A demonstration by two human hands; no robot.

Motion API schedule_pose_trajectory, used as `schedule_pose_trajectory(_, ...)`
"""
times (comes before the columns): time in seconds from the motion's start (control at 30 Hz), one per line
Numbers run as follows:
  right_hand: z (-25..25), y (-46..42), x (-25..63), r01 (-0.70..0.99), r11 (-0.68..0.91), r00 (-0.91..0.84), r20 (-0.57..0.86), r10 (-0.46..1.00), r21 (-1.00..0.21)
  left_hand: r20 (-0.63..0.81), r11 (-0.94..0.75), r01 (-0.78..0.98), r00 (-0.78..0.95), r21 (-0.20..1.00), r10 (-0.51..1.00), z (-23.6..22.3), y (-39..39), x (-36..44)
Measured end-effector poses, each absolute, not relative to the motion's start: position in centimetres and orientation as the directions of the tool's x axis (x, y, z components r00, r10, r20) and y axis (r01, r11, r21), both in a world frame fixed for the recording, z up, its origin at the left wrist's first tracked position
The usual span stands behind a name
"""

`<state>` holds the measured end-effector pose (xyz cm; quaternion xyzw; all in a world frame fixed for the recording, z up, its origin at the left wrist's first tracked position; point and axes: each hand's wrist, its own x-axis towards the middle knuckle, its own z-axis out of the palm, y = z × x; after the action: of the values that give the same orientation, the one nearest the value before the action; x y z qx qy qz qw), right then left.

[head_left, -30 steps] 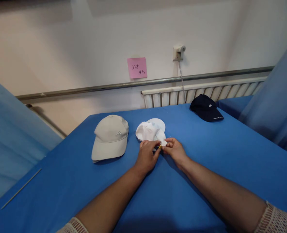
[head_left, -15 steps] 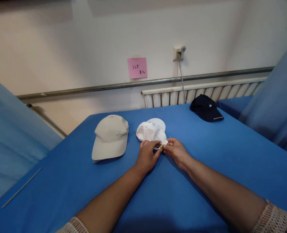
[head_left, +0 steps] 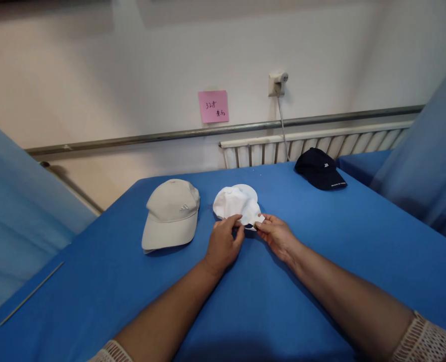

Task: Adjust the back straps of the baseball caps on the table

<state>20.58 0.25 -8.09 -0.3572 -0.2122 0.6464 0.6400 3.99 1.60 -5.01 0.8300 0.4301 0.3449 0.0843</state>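
A white cap point(head_left: 235, 203) lies on the blue-covered table, its brim pointing away from me and its back edge towards me. My right hand point(head_left: 277, 235) pinches the end of its back strap, where a small brassy buckle shows at the fingertips. At the cap's near left edge is my left hand point(head_left: 225, 244), thumb and index finger apart with a gap between them. Whether its other fingers touch the cap is hidden. Left of the white cap sits a beige cap point(head_left: 172, 213), brim facing me. A dark navy cap point(head_left: 318, 168) rests at the far right.
A thin stick point(head_left: 30, 294) lies along the table's left side. Behind the blue table point(head_left: 283, 311) are a metal rail point(head_left: 162, 136), a radiator point(head_left: 253, 153) and a socket with a cord point(head_left: 276, 84). Blue curtains point(head_left: 15, 216) hang at both sides. A pink note point(head_left: 213, 106) is on the wall.
My left hand has drawn back to the left from the buckle, and its thumb and index finger have parted. My right hand keeps the strap end, shifted slightly right.
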Motion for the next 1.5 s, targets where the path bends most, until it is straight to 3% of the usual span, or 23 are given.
schedule_pose_trajectory(0.2, -8.1, 0.2, 19.9, -0.602, -0.035, 0.128, -0.139, 0.982, -0.798, 0.411, -0.572, 0.652, 0.404, 0.498, 0.817, -5.5, 1.6, 4.6)
schedule_pose_trajectory(0.43, -7.9, 0.0, 19.8, -0.565, -0.035, 0.145, -0.142, 0.979, -0.824, 0.401, -0.548, 0.602, 0.375, 0.58, 0.836, -5.3, 1.5, 4.5)
schedule_pose_trajectory(0.7, -8.3, 1.0, 21.5, -0.505, -0.058, 0.257, -0.214, 0.942, -0.861, 0.595, -0.55, 0.633, 0.17, 0.545, 0.786, -4.6, 3.4, 2.0)
schedule_pose_trajectory(0.97, -8.1, 0.8, 22.0, -0.683, -0.073, 0.191, -0.275, 0.942, -0.726, 0.513, -0.511, 0.765, 0.28, 0.391, 0.811, -6.3, 5.8, 1.2)
schedule_pose_trajectory(1.13, -8.4, 0.8, 21.7, -0.652, -0.107, 0.128, -0.249, 0.96, -0.75, 0.547, -0.568, 0.741, 0.327, 0.358, 0.77, -6.4, 6.4, 1.4)
schedule_pose_trajectory(1.23, -9.1, 1.2, 21.9, -0.509, -0.083, 0.228, -0.227, 0.947, -0.857, 0.591, -0.612, 0.678, 0.316, 0.407, 0.742, -5.8, 6.1, 1.1)
schedule_pose_trajectory(1.33, -9.8, 1.5, 22.5, -0.149, -0.014, 0.425, -0.076, 0.902, -0.989, 0.615, -0.67, 0.601, 0.344, 0.437, 0.709, -5.0, 5.3, 0.8)
schedule_pose_trajectory(1.43, -10.0, 1.7, 23.0, 0.215, 0.088, 0.525, 0.191, 0.829, -0.973, 0.58, -0.71, 0.556, 0.43, 0.434, 0.691, -4.2, 4.4, 0.8)
schedule_pose_trajectory(1.5, -9.8, 1.7, 23.2, 0.312, 0.148, 0.492, 0.293, 0.82, -0.939, 0.545, -0.725, 0.538, 0.486, 0.429, 0.683, -3.8, 4.0, 1.0)
